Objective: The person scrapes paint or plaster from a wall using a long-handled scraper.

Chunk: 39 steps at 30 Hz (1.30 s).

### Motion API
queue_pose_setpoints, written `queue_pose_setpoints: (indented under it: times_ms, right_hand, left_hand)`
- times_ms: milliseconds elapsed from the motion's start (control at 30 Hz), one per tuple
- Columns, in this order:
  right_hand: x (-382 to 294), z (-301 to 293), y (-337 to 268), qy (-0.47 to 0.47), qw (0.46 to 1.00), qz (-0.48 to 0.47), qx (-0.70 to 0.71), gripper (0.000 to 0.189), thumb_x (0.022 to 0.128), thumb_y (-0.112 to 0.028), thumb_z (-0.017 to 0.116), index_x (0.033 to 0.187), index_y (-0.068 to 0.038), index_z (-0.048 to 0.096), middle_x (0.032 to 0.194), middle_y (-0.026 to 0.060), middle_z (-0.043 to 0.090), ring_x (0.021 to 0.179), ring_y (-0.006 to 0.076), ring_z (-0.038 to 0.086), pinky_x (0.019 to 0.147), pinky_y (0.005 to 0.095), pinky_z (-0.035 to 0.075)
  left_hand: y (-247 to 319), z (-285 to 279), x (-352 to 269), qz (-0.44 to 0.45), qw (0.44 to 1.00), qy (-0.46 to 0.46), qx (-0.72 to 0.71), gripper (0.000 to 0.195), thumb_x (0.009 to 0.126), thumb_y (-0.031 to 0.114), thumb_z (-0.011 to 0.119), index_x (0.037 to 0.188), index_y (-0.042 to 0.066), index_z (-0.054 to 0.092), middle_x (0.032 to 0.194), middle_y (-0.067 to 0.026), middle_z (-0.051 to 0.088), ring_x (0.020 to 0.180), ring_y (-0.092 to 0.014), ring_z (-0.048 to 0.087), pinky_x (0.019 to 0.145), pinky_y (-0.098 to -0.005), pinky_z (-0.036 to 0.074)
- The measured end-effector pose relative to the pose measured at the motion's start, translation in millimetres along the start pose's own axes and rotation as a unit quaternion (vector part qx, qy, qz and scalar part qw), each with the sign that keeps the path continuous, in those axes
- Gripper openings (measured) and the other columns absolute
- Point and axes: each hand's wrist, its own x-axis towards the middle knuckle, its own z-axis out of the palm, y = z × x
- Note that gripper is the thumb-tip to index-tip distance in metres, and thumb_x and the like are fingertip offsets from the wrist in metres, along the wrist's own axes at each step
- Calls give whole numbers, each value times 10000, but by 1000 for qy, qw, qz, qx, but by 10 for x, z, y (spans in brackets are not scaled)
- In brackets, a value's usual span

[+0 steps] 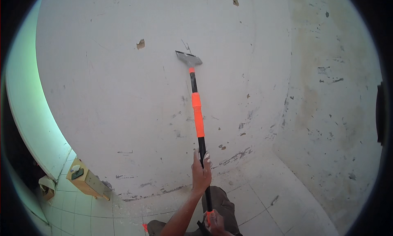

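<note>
A long-handled wall scraper rises up the picture, with a grey head, a black pole and orange grips. Its blade edge lies against, or very close to, the white wall, just below a short dark scratch. My left hand is around the black pole below the long orange grip, its fingers partly extended and whitened with dust. Lower down, my right hand is closed on the orange end grip of the pole. Dark scuffs and chipped spots mark the wall; one bare brown chip is left of the scraper head.
A second wall, stained and pitted, meets the first at the right corner. Debris and dust lie on the tiled floor. At lower left stands a small wooden cabinet with a phone on top, near a bag.
</note>
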Motion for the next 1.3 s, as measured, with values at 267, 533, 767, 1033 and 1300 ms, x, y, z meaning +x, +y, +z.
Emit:
queue_pose_setpoints:
  times_ms: [267, 533, 767, 1033, 1300]
  right_hand:
    - [255, 30, -90, 49, 981, -148, -119, 475, 1114, -433, 401, 933, -28, 572, 645, 52, 490, 546, 164, 477, 504, 317, 381]
    - [555, -507, -334, 5, 996, -40, -78, 499, 1114, -467, 385, 923, -43, 568, 593, -18, 478, 475, 69, 457, 444, 253, 360]
    - [744, -591, 131, -8, 995, -58, -85, 472, 1111, -422, 406, 888, -37, 563, 601, -7, 504, 472, 76, 485, 443, 263, 375]
    - [1245, -238, -1393, 26, 985, -136, -105, 491, 1120, -413, 391, 846, -34, 540, 607, 0, 493, 473, 86, 462, 442, 278, 357]
    - [878, -506, -575, 19, 985, -96, -143, 508, 1109, -362, 389, 770, -16, 543, 606, 40, 524, 519, 153, 534, 500, 354, 418]
  left_hand:
    - [59, 140, 310, 75, 988, 43, 127, 189, 1050, 138, 524, 1115, -38, 500, 664, -212, 574, 572, -383, 617, 520, -446, 423]
    - [-124, 484, 477, 64, 997, 20, 34, 187, 1081, 192, 490, 1076, 5, 502, 623, -88, 540, 531, -151, 562, 510, -365, 423]
    - [-432, 482, 375, 65, 995, 42, 65, 167, 1074, 155, 473, 1106, -5, 507, 623, -97, 528, 533, -164, 559, 510, -361, 417]
    - [988, 687, 1457, 110, 994, -10, 23, 267, 1110, 278, 430, 1073, 29, 518, 608, -12, 451, 457, -102, 441, 418, -303, 385]
    - [62, 518, 805, 121, 993, 9, -6, 228, 1106, 245, 429, 1145, 33, 502, 594, 29, 414, 442, -68, 430, 387, -266, 367]
